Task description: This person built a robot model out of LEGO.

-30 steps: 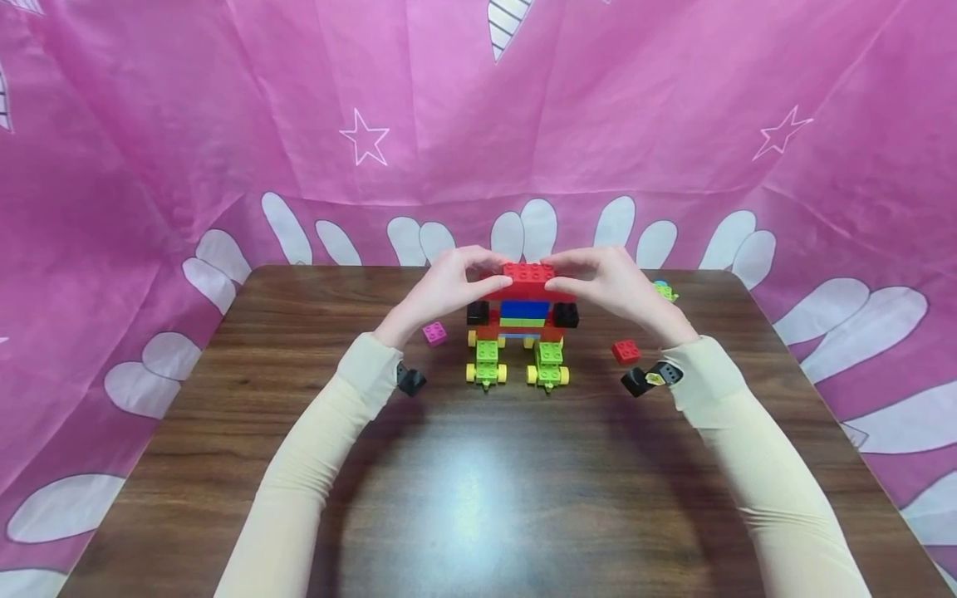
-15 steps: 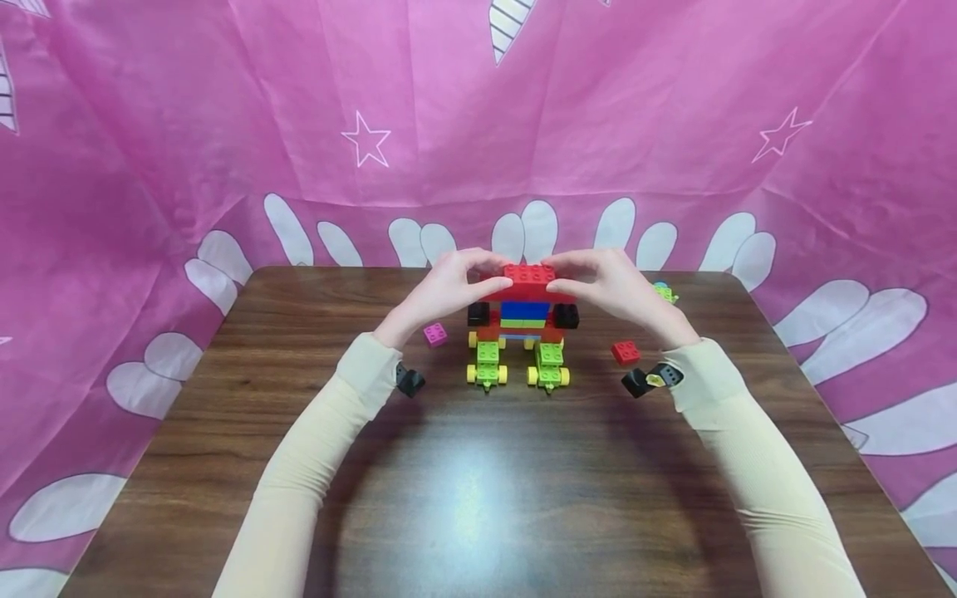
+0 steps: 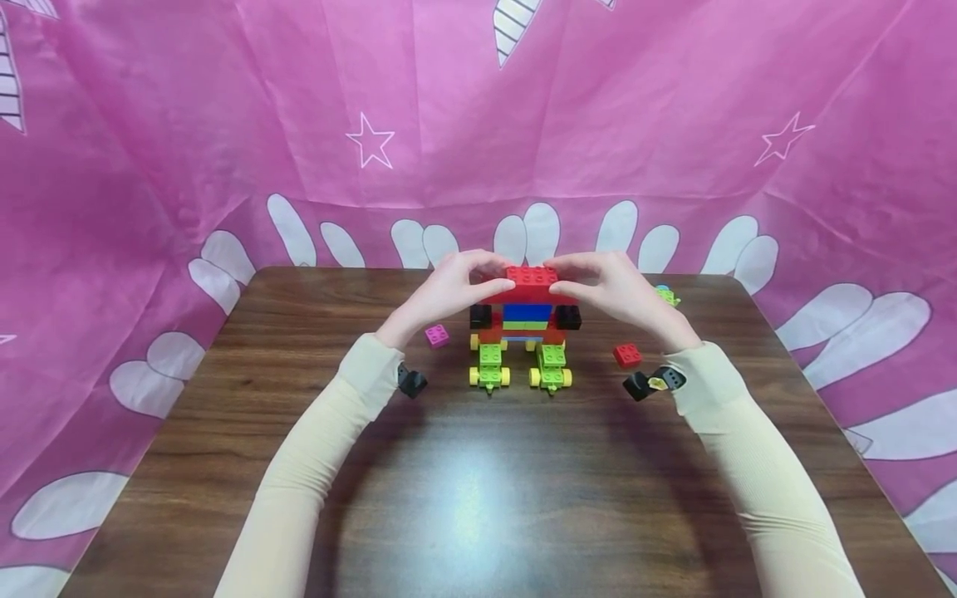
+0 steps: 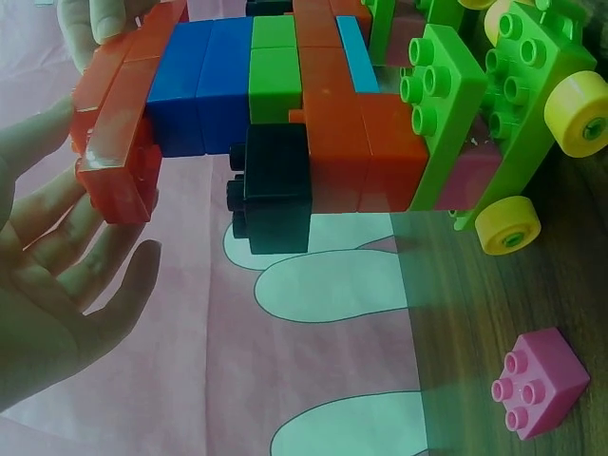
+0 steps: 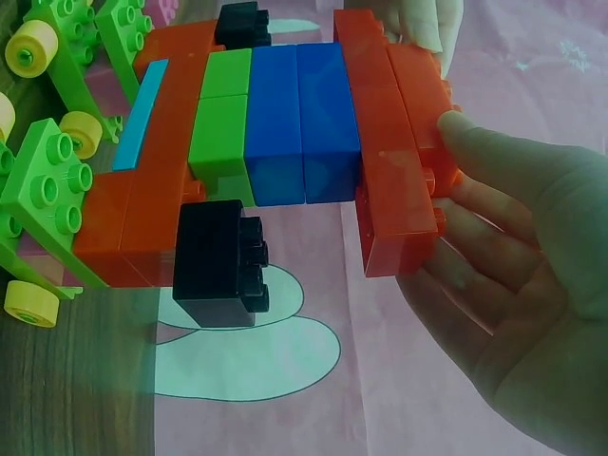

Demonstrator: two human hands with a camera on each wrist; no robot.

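Observation:
A brick model (image 3: 527,325) stands mid-table on two green wheeled bases (image 3: 489,365), with red, blue, green and black bricks stacked above. A red brick (image 3: 531,280) lies on top. My left hand (image 3: 499,274) pinches its left end and my right hand (image 3: 559,276) pinches its right end, thumbs in front. In the left wrist view the fingers (image 4: 57,247) curl round the red brick (image 4: 119,142) above a black brick (image 4: 271,190). The right wrist view has my right hand's fingers (image 5: 494,266) behind the red brick (image 5: 394,152), beside the blue bricks (image 5: 299,123).
A small pink brick (image 3: 437,335) lies left of the model and a small red brick (image 3: 627,355) lies to its right. A green piece (image 3: 664,294) sits at the back right. Pink cloth (image 3: 224,124) walls in the dark wooden table (image 3: 478,498).

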